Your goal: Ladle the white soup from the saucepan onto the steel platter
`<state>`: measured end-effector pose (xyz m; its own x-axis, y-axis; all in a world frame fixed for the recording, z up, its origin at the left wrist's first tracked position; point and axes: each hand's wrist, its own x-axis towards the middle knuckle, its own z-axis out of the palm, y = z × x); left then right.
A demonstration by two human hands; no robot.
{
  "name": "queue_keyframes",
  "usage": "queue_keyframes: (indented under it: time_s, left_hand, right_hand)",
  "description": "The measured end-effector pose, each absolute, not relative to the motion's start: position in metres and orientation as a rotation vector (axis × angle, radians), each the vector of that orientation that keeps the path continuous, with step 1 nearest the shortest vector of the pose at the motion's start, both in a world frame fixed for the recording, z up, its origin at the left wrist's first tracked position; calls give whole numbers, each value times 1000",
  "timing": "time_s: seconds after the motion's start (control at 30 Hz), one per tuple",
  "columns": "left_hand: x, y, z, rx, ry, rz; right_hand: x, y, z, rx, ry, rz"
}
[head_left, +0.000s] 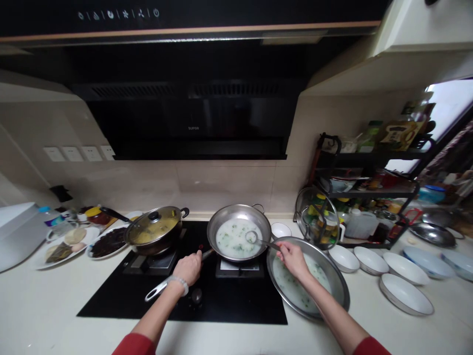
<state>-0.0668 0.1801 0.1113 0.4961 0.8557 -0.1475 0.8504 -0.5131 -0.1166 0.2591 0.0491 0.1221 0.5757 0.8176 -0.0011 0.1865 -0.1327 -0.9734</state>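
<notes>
Two hands at work over a black glass cooktop point(221, 308). The left hand point(187, 269), with a pale beaded bracelet point(179, 282) at the wrist, has its fingers closed around the long handle of a stainless steel wok point(238, 215); the handle's looped end protrudes below the hand. The wok sits on the right burner and contains milky soup point(232, 240) flecked with chopped greens. The right hand point(293, 257) grasps the dark handle of a ladle point(251, 237), whose round bowl lies within the wok's rim, toward its right side; whether it touches the soup cannot be told. Beneath the right forearm, a wide steel basin point(342, 291) holds similar pale liquid with greens. Just behind the basin stands a small white bowl point(281, 230). On the left burner, a dark pan point(148, 246) is covered by a glass lid point(157, 228), yellowish contents showing through. Both sleeves are red.
</notes>
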Motion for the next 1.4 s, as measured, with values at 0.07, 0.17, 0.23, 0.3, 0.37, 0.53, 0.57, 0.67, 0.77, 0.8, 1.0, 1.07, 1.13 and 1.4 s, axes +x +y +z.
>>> queue_keyframes:
  time_s: [0.07, 0.17, 0.23, 0.3, 0.37, 0.53, 0.57, 0.67, 0.77, 0.8, 1.0, 1.07, 1.13, 1.4]
  left_hand:
    - [-67, 180, 111, -2689, -1535, 293]
    - [-67, 180, 111, -2698, -1539, 294]
    - [-67, 180, 111, -2703, -1547, 290]
    - [-67, 181, 111, -2704, -1543, 283]
    - [-68, 181, 110, -2705, -1533, 275]
    - [-68, 181, 108, -2696, -1552, 283]
    - [-68, 181, 108, -2695, -1555, 287]
    - [-68, 181, 109, -2694, -1548, 280]
    - [-68, 180, 111, -2696, -1548, 289]
    - [-68, 179, 112, -2697, -1549, 291]
    - [-67, 178, 114, -2696, -1558, 289]
    - [-67, 178, 112, -2686, -1561, 283]
    - [-67, 179, 111, -2677, -1558, 271]
    - [-68, 181, 110, -2680, -1552, 317]
  right_hand:
    - [259, 48, 122, -1657, -869, 664]
    - [258, 47, 124, -1642, -809, 722]
    - [257, 46, 126, -1621, -752, 759]
    - [256, 44, 130, -1600, -698, 784]
    - [255, 41, 134, -1584, -660, 796]
    - [261, 27, 148, -1565, -619, 775]
    - [264, 22, 152, -1561, -613, 771]
    - [274, 5, 164, -1548, -577, 756]
    - [287, -15, 174, -1540, -492, 724]
    - [291, -22, 176, -1539, -464, 709]
    - [314, -66, 167, -1629, -366, 645]
    - [320, -79, 155, -1679, -376, 620]
    - [326, -90, 141, -1731, -422, 592]
    - [341, -120, 94, -1997, -1128, 209]
